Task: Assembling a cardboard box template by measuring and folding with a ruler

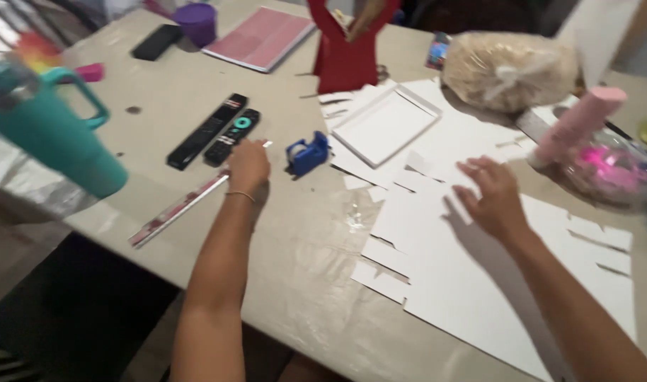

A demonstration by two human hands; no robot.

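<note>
My left hand (pixel 247 165) rests on the table at the upper end of a long ruler (pixel 176 210), fingers curled over it, close to two black remote controls (pixel 212 130). A blue tape dispenser (pixel 308 153) sits just right of that hand. My right hand (pixel 490 196) lies flat, fingers spread, on a large cut white board (pixel 493 283). Loose white offcuts (pixel 384 251) lie along the board's left edge. A white shallow tray (pixel 384 124) sits beyond them.
A teal handled tumbler (pixel 51 127) stands at the near left. At the back are a red cardboard shape (pixel 346 53), a pink notebook (pixel 261 37), a purple cup (pixel 196 21), a black phone (pixel 156 41). On the right are a filled plastic bag (pixel 507 71), a pink tube (pixel 577 124) and a clear bag of pink items (pixel 610 170).
</note>
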